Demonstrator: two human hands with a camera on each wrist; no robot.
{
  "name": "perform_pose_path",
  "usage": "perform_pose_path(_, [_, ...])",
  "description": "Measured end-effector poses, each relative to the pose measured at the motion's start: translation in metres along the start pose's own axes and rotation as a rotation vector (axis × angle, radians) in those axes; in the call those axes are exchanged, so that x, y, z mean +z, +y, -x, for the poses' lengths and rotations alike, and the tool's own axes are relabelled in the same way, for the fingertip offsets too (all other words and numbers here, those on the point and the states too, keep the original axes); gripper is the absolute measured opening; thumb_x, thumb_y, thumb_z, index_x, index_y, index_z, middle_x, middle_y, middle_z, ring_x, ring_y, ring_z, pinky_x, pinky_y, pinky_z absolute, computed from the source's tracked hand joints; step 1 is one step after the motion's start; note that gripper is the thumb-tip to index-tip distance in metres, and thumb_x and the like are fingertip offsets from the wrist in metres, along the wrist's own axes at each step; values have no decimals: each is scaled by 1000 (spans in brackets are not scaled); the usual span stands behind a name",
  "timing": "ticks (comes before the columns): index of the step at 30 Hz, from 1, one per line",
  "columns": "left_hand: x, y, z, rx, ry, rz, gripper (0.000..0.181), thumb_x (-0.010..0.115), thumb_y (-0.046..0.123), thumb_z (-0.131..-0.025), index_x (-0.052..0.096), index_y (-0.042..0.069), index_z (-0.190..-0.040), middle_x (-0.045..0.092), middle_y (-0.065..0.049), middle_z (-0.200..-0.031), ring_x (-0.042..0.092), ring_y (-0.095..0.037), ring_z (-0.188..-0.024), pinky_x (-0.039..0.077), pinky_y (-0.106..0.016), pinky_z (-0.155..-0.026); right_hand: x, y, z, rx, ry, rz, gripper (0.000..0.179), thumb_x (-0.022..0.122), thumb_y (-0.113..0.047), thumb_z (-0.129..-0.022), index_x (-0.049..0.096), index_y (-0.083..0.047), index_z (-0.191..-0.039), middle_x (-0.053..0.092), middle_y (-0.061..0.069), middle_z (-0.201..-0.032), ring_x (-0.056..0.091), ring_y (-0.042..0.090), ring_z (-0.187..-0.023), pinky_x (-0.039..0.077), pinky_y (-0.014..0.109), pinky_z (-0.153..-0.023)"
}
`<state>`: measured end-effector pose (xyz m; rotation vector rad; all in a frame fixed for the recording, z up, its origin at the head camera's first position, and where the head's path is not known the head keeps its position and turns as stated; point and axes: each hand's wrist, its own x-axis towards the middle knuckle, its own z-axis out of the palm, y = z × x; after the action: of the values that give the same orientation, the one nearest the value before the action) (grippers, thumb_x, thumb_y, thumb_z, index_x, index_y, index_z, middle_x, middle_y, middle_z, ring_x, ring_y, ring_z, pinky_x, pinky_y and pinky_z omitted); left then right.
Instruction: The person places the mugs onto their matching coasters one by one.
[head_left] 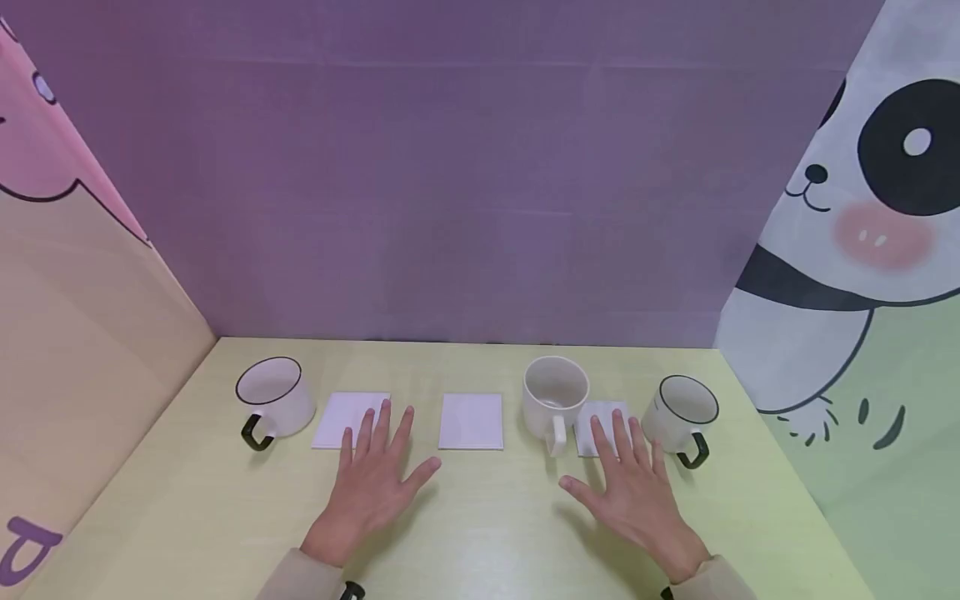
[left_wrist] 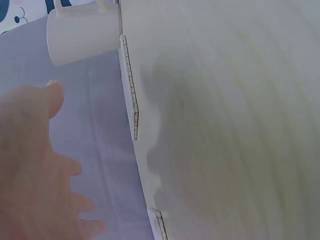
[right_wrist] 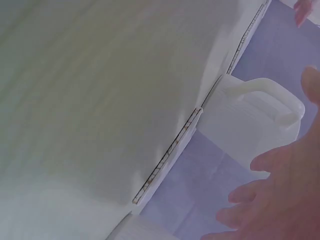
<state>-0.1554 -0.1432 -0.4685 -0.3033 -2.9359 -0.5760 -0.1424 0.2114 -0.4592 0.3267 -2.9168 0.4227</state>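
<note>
In the head view my left hand (head_left: 375, 487) is held palm down with fingers spread, its fingertips overlapping the left white square (head_left: 341, 417). My right hand (head_left: 637, 496) is spread the same way, its fingertips over the right white square (head_left: 592, 429). Neither hand holds anything. A middle white square (head_left: 471, 422) lies between them. Just left of the right fingertips stands an all-white mug (head_left: 536, 412), its handle toward me. To their right is a white mug with black rim and handle (head_left: 667, 425). A similar black-rimmed mug (head_left: 292, 410) stands at the far left.
The pale wooden table (head_left: 480, 533) ends at a purple backdrop (head_left: 450, 183). A panda-print panel (head_left: 862, 350) rises on the right, and a pink and beige panel (head_left: 82, 317) on the left. In the right wrist view, a square's corrugated edge (right_wrist: 167, 155) shows beside the all-white mug.
</note>
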Motion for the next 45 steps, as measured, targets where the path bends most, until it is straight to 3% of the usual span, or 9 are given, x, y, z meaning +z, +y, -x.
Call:
perform_pose_path(7, [0,-2,-3,23,38,27,78,51,57,-101,32,9,-159,20,-26,-164,19,-48,-150,13,-65,-118,2,0,-5,-25,30,-9,90,57,-63,-94,33,-5,-158,22,26,-163,17,46,-151,18,66,-117])
perform_pose_path(14, [4,-2,-5,77,87,66,67,53,45,-103,39,2,-154,29,-31,-159,28,-51,-144,24,-66,-115,3,-1,-7,-25,58,-83,86,59,-57,-96,34,-2,-157,26,28,-161,23,48,-149,22,65,-116])
perform_pose_path(27, [5,3,-10,74,91,97,56,54,32,-105,44,-1,-149,37,-30,-154,35,-48,-141,32,-65,-110,2,-12,-12,-16,223,-196,55,66,-38,-97,60,3,-135,59,22,-136,53,39,-129,47,57,-101])
perform_pose_path(34, [5,1,-11,96,127,111,52,54,27,-105,46,-1,-148,42,-27,-150,39,-47,-138,37,-64,-105,-2,-19,-14,49,178,-267,49,64,-39,-99,65,0,-129,65,18,-129,59,38,-122,50,57,-95])
perform_pose_path(39, [3,2,-12,129,178,128,46,55,22,-104,52,-2,-142,50,-26,-144,45,-46,-134,41,-63,-101,-2,-22,-18,50,162,-325,43,64,-36,-100,69,1,-122,69,16,-122,62,37,-118,49,56,-97])
perform_pose_path(45, [0,5,-16,144,188,160,42,55,21,-104,55,-2,-139,52,-25,-141,47,-45,-131,41,-61,-101,-2,-25,-24,38,173,-403,32,64,-29,-100,73,-2,-115,72,13,-115,66,34,-111,51,52,-94])
